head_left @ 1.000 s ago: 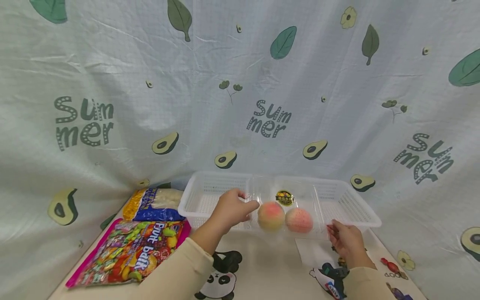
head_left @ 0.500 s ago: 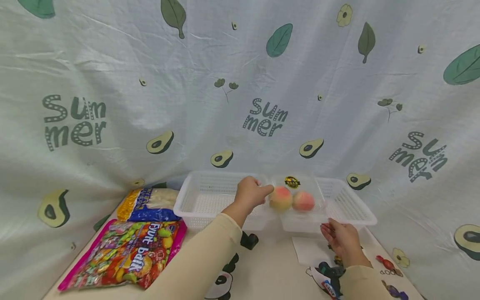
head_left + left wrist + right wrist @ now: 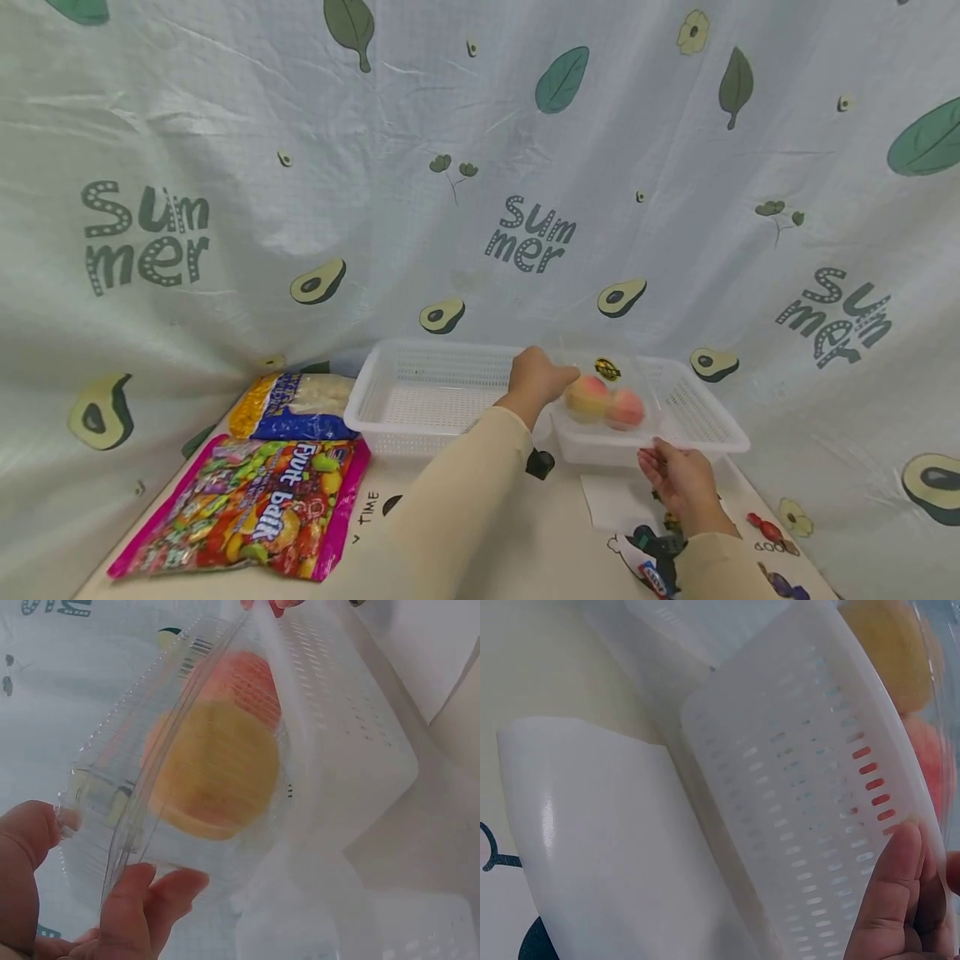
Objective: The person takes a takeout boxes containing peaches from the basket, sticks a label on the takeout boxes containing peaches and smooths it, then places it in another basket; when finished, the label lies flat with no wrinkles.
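Note:
A clear plastic clamshell box (image 3: 169, 750) holds two peaches, one yellowish (image 3: 587, 400) and one pink (image 3: 626, 409). It sits tilted at the opening of the right white basket (image 3: 600, 450). My left hand (image 3: 536, 385) pinches the box's left end; in the left wrist view its thumb and fingers lie on either side of the seam. My right hand (image 3: 681, 483) holds the right basket's front rim between thumb and fingers. Beside that basket stands another white basket (image 3: 408, 440). How far down the box reaches is hidden.
At the left lie a pink bag of fruit candy (image 3: 247, 508) and a blue-and-yellow bag (image 3: 296, 408). White paper (image 3: 607, 825) lies before the right basket. Wrapped candies (image 3: 767, 527) lie near the table's right edge. A printed curtain (image 3: 480, 167) hangs behind.
My left hand has carried the clamshell box to the right, from across both baskets to over the right one. The right hand has stayed at the right basket's front.

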### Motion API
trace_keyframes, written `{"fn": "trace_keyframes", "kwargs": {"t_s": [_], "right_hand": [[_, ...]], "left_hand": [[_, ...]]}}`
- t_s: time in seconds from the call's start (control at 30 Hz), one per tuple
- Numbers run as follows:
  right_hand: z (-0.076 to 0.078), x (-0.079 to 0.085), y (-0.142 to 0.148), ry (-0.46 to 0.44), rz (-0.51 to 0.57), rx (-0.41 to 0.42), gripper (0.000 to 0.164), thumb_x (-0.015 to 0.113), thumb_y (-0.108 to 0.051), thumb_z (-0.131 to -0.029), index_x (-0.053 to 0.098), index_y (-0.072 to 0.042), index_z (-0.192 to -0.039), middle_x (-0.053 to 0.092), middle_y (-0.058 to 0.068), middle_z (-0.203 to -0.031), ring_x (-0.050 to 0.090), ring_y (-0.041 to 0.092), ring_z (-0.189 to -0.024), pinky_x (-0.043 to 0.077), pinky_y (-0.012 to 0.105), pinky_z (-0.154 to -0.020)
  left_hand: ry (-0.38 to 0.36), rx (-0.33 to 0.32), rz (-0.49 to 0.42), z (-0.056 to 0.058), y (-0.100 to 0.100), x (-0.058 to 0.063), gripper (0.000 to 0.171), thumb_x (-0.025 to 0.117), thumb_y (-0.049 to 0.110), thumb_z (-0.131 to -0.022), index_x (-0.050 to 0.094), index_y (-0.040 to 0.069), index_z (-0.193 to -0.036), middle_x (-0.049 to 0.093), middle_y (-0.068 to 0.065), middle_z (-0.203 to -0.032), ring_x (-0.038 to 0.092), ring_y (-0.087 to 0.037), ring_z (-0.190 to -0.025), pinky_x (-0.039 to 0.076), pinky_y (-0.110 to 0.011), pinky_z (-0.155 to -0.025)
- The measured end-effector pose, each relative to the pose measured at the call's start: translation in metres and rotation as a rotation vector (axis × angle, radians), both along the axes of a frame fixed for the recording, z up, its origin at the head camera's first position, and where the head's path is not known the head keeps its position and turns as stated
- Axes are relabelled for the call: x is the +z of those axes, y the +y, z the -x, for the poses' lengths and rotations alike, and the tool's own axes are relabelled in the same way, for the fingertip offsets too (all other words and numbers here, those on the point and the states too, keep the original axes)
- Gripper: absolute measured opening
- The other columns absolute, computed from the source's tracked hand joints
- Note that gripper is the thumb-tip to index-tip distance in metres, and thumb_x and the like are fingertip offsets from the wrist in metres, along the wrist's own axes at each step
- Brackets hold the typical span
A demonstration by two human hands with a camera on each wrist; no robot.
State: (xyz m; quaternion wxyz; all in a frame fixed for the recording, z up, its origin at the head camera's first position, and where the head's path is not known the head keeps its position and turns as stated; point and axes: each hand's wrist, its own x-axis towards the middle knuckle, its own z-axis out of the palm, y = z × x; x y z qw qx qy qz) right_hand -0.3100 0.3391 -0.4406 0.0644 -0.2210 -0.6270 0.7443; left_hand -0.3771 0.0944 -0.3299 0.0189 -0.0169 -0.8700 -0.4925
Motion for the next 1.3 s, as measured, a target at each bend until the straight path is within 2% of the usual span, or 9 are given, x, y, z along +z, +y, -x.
{"fn": "trace_keyframes", "kwargs": {"t_s": [0.2, 0.4, 0.7, 0.87, 0.97, 1.13, 1.3], "right_hand": [[0.002, -0.001, -0.004, 0.001, 0.007, -0.004, 0.032, 0.049, -0.032, -0.109, 0.05, -0.006, -0.128, 0.069, -0.002, -0.087, 0.071, 0.007, -0.083, 0.059, 0.02, -0.084], [0.007, 0.001, -0.004, 0.013, 0.023, -0.012, 0.028, 0.049, -0.031, -0.109, 0.05, -0.009, -0.127, 0.069, -0.002, -0.088, 0.072, 0.009, -0.087, 0.059, 0.021, -0.086], [0.006, 0.001, -0.003, 0.008, 0.044, -0.015, 0.025, 0.049, -0.031, -0.109, 0.049, -0.012, -0.126, 0.07, -0.002, -0.087, 0.074, 0.012, -0.09, 0.059, 0.022, -0.085], [0.006, 0.0, -0.004, 0.018, 0.041, -0.015, 0.027, 0.048, -0.031, -0.109, 0.049, -0.011, -0.128, 0.069, -0.002, -0.087, 0.074, 0.01, -0.087, 0.059, 0.021, -0.085], [0.006, 0.0, -0.005, 0.022, 0.039, -0.015, 0.028, 0.048, -0.031, -0.11, 0.049, -0.01, -0.129, 0.069, -0.001, -0.088, 0.074, 0.011, -0.089, 0.059, 0.022, -0.086], [0.006, 0.002, -0.007, 0.024, 0.05, -0.025, 0.028, 0.049, -0.03, -0.109, 0.048, -0.011, -0.129, 0.069, 0.0, -0.089, 0.074, 0.012, -0.09, 0.059, 0.022, -0.086], [0.006, 0.004, -0.008, 0.023, 0.063, -0.024, 0.029, 0.05, -0.029, -0.109, 0.047, -0.011, -0.132, 0.068, 0.0, -0.089, 0.074, 0.012, -0.091, 0.059, 0.023, -0.087]], "left_hand": [[-0.009, -0.007, 0.029, 0.01, 0.014, -0.002, 0.041, 0.081, 0.038, -0.083, 0.065, 0.004, -0.1, 0.067, -0.007, -0.095, 0.06, -0.02, -0.08, 0.057, -0.035, -0.072], [0.031, 0.008, 0.035, 0.017, 0.029, -0.011, 0.043, 0.085, 0.038, -0.081, 0.067, 0.003, -0.098, 0.069, -0.008, -0.095, 0.062, -0.02, -0.082, 0.059, -0.037, -0.077], [0.056, 0.027, 0.048, 0.016, 0.042, -0.032, 0.041, 0.086, 0.037, -0.081, 0.069, 0.002, -0.095, 0.067, -0.005, -0.084, 0.059, -0.017, -0.074, 0.058, -0.034, -0.075], [0.082, 0.036, 0.084, 0.015, 0.043, -0.038, 0.035, 0.084, 0.036, -0.082, 0.07, 0.004, -0.084, 0.068, -0.005, -0.08, 0.061, -0.017, -0.071, 0.058, -0.035, -0.071], [0.057, 0.019, 0.158, 0.013, 0.044, -0.038, 0.035, 0.08, 0.036, -0.087, 0.071, 0.003, -0.086, 0.071, -0.008, -0.085, 0.065, -0.019, -0.076, 0.059, -0.036, -0.075], [0.001, -0.032, 0.257, 0.009, 0.047, -0.031, 0.034, 0.078, 0.03, -0.089, 0.071, -0.001, -0.102, 0.073, -0.012, -0.099, 0.069, -0.022, -0.089, 0.059, -0.037, -0.084], [-0.049, -0.062, 0.283, 0.009, 0.052, -0.027, 0.026, 0.075, 0.02, -0.089, 0.07, 0.0, -0.106, 0.071, -0.011, -0.101, 0.061, -0.018, -0.083, 0.057, -0.033, -0.082]]}}
